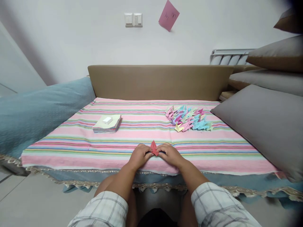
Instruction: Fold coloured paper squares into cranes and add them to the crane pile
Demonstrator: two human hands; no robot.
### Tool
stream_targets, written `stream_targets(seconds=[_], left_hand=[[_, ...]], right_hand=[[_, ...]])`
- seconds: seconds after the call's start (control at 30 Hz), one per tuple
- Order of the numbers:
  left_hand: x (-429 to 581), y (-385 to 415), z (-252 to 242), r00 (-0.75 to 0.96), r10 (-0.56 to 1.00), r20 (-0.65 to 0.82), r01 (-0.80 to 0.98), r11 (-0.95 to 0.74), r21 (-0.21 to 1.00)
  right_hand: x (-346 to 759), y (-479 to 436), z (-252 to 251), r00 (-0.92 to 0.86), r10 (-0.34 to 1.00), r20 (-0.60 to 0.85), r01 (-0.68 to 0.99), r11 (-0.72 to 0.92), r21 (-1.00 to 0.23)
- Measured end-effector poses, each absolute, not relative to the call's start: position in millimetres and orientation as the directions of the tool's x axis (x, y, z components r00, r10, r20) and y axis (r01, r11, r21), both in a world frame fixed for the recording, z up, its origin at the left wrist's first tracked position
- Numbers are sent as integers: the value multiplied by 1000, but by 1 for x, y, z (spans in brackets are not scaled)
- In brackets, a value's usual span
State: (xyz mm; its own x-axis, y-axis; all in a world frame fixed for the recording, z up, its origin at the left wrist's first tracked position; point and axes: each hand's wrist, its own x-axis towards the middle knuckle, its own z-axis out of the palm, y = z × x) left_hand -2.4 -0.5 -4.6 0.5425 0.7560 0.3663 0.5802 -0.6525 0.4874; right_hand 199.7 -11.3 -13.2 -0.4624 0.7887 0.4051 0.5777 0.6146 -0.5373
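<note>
A small folded piece of red paper (154, 148) stands between my hands, its pointed tip facing away from me. From the left, my left hand (141, 154) pinches its edge between thumb and fingers. My right hand (169, 153) grips the opposite side in the same way. Both hands rest low over the striped cloth (142, 132), near the front edge of the seat. Beyond my right hand lies a group of folded paper cranes (188, 119) in pink, blue, purple, green and yellow.
A stack of square paper sheets (107, 124) sits to the left, with a small white block (107, 120) on top. Grey cushions (265, 123) pile up at the right. A blue-covered armrest (47, 110) borders the left, and a brown backrest (161, 82) stands behind.
</note>
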Motion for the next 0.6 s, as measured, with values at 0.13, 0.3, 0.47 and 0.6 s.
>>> stream_targets(seconds=[0.13,0.3,0.47,0.6], left_hand=[[2,1,-9,505,769,392,609,-639,470],[5,2,-10,480,788,384,662,-613,431],[5,2,-11,471,786,400,683,-612,399],[7,2,-13,410,798,442,711,-583,392]], right_hand=[[196,-10,-15,-429,811,399,605,585,-540],[194,-11,-17,-385,844,374,652,535,-537],[192,-10,-19,-371,852,368,686,519,-509],[186,-11,-21,-296,879,375,752,456,-476]])
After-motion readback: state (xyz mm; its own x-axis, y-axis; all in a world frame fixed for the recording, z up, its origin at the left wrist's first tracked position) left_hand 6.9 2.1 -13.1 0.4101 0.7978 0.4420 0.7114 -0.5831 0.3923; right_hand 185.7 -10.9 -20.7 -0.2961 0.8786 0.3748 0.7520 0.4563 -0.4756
